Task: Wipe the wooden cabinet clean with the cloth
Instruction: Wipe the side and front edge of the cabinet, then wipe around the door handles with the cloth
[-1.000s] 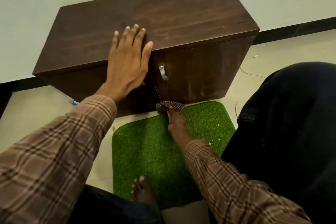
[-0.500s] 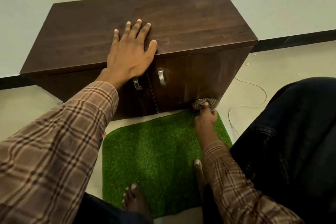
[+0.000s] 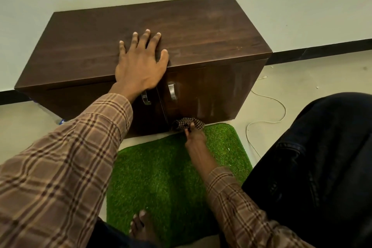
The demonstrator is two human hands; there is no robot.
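A low dark wooden cabinet (image 3: 201, 32) with two doors and metal handles (image 3: 172, 90) stands on the floor against a pale wall. My left hand (image 3: 141, 64) lies flat on its top near the front edge, fingers spread. My right hand (image 3: 194, 136) is down at the bottom edge of the right door, pressing a small checked cloth (image 3: 187, 123) against the wood. Faint wipe streaks show on the right door.
A green grass-like mat (image 3: 161, 171) lies in front of the cabinet, with my bare toes (image 3: 141, 225) on its near edge. My dark-trousered knee (image 3: 322, 157) fills the right side. A thin white cord (image 3: 267, 121) loops on the floor to the right.
My right hand has slid the cloth along the bottom of the right door: out to the right corner, then back left towards the door gap. My left hand stayed flat on top.
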